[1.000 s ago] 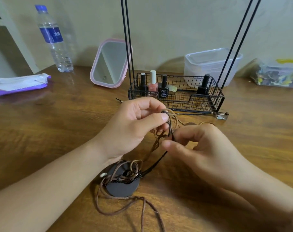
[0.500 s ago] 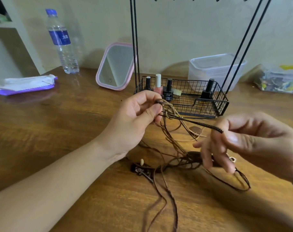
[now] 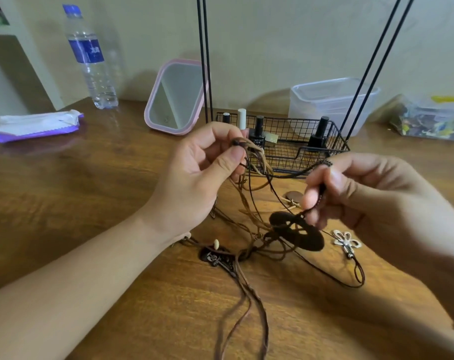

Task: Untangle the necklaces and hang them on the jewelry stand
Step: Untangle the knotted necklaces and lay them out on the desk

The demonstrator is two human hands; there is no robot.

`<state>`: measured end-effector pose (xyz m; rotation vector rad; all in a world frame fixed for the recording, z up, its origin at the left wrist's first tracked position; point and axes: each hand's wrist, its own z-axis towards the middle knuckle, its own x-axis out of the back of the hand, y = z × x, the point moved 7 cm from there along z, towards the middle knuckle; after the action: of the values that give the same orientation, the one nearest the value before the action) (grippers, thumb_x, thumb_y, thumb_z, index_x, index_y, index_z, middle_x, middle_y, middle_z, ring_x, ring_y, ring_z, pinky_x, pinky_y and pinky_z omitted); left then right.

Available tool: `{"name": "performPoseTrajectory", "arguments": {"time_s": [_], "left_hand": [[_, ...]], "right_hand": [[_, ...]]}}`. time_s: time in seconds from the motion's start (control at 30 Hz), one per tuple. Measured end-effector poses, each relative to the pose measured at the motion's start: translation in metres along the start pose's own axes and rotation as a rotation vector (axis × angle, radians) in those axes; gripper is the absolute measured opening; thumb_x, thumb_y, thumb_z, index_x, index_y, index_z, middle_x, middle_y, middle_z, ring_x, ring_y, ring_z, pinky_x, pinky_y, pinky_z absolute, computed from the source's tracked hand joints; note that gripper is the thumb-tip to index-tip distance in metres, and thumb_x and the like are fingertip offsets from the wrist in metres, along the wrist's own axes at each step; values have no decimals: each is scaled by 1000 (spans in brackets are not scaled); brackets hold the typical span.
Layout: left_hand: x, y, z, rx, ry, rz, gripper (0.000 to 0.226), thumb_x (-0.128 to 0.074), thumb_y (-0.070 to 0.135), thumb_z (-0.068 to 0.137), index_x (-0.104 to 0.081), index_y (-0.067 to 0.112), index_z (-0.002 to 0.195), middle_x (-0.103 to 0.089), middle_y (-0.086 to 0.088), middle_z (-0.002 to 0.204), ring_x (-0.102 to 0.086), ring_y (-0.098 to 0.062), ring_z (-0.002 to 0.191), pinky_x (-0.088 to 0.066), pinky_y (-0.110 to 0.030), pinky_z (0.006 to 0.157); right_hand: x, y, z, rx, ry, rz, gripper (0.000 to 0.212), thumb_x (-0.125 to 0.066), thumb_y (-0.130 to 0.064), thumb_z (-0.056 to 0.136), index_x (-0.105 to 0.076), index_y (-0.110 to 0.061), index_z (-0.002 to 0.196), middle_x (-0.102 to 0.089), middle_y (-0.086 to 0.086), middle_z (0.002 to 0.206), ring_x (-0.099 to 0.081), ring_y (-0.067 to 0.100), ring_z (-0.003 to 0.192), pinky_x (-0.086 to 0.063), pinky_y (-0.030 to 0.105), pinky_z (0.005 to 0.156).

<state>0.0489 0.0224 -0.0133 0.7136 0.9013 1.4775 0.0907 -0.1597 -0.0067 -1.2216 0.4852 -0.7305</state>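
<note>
crowding table w/ bottle (image 3: 91,58), mirror (image 3: 175,97), wire basket (image 3: 293,157) behind tangled necklaces (image 3: 257,203).

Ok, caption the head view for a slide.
Left hand and right hand pull tangled cord necklaces apart before the jewelry stand.

My tangled brown and black cord necklaces (image 3: 249,203) hang in a knotted bundle above the table, dark round pendant (image 3: 296,231) dangling, silver flower pendant (image 3: 346,240) lying flat; the black wire jewelry stand (image 3: 293,149) stands behind
</note>
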Motion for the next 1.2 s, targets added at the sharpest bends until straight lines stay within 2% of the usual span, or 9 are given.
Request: {"name": "performPoseTrajectory", "arguments": {"time_s": [0.27, 0.53, 0.67, 0.77, 0.9, 0.97, 1.03, 1.13, 1.2], "left_hand": [[-4, 3, -2, -36, -56, 52, 10, -61, 12, 92, -62, 19, 99, -64, 12, 80, -60, -5, 74, -51, -19, 67], [0, -3, -3, 9, -15, 129, 23, -58, 10, 93, -55, 22, 111, -64, 8, 80, -61, -7, 77, -50, -21, 71], [-12, -6, -7, 48, -153, 194, 33, -53, 3, 98, -46, 29, 117, -63, -1, 77, -60, -11, 76, -49, -26, 75], [-25, -4, -10, 57, -276, 240, 28, -49, 3, 99, -58, 27, 112, -63, 2, 89, -61, -12, 83, -52, -27, 77], [-33, -9, -16, 122, -363, 250, 27, -44, 10, 102, -64, 17, 119, -70, -8, 112, -66, -27, 102, -55, -35, 87], [-35, -11, -20, 178, -385, 213, 26, -47, 19, 102, -63, 10, 120, -66, -22, 111, -62, -39, 105, -53, -49, 92], [-37, -10, -22, 190, -407, 240, 27, -55, 27, 97, -65, 9, 115, -68, -19, 109, -64, -38, 103, -50, -58, 93], [-42, -7, -23, 149, -479, 380, 11, -65, 24, 94, -72, 19, 101, -73, 5, 97, -68, -16, 95, -54, -33, 84], [-44, -5, -23, 138, -513, 386, 5, -66, 22, 93, -71, 20, 91, -69, 10, 83, -65, -6, 79, -48, -18, 72]], "right_hand": [[4, -10, 0, 113, 123, -107, 17, -63, -27, 82, -73, -15, 75, -67, 7, 62, -60, 21, 55, -51, 27, 53], [-1, -1, 0, 28, 127, 113, 18, -58, -30, 83, -71, -22, 74, -57, 1, 56, -52, 17, 62, -47, 22, 55], [-8, 5, 1, -27, 88, 282, 24, -49, -21, 89, -69, -19, 76, -54, 0, 58, -53, 15, 62, -47, 21, 53], [-11, 9, 2, -59, 84, 381, 25, -47, -21, 91, -67, -18, 77, -52, 0, 59, -53, 12, 59, -48, 21, 53], [-16, 12, 1, -52, 47, 390, 25, -46, -20, 91, -68, -19, 78, -53, -1, 59, -52, 12, 59, -48, 22, 55], [-17, 12, 1, -31, 25, 364, 27, -46, -19, 92, -69, -19, 78, -54, -1, 60, -53, 13, 61, -49, 23, 56], [-18, 10, 0, -10, 4, 361, 26, -45, -19, 92, -69, -20, 80, -55, -1, 60, -54, 13, 62, -49, 24, 58], [-17, 9, 1, 27, -37, 348, 23, -48, -22, 93, -69, -21, 85, -58, -2, 64, -54, 14, 64, -48, 29, 64], [-14, 8, 1, 50, -45, 300, 16, -55, -24, 93, -69, -19, 86, -62, 0, 71, -56, 17, 69, -49, 33, 69]]}}
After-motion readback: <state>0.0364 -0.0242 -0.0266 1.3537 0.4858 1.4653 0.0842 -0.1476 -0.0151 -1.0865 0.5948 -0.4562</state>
